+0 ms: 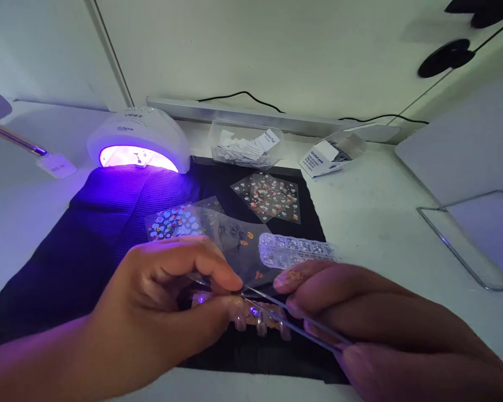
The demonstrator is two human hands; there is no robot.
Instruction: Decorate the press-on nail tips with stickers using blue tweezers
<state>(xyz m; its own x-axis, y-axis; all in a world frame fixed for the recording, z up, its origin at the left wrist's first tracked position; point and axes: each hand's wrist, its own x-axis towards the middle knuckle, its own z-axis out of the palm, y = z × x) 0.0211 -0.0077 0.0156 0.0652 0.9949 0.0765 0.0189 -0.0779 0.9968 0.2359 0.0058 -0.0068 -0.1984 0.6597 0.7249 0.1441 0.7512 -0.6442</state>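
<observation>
In the head view, my right hand (pixel 385 318) grips a pair of slim metal tweezers (pixel 305 328), its tips pointing left. My left hand (pixel 167 312) is closed in a pinch, thumb and forefinger meeting right at the tweezer tips. What sits between those fingertips is too small to make out. Below and behind the tweezers, a row of clear, shiny false nails (pixel 260 322) stands over the black cloth, partly hidden by my left hand. Just beyond my right fingers lies a clear compartment case of rhinestones (pixel 293 245).
A white nail lamp (pixel 138 128) glows purple at the back left of the black cloth (pixel 88 234). Sticker sheets (pixel 272 195) lie across the cloth. Behind stand a clear tub of alcohol pads (pixel 245 148) and an opened box (pixel 324 156). A metal wire frame (pixel 456 254) is at right.
</observation>
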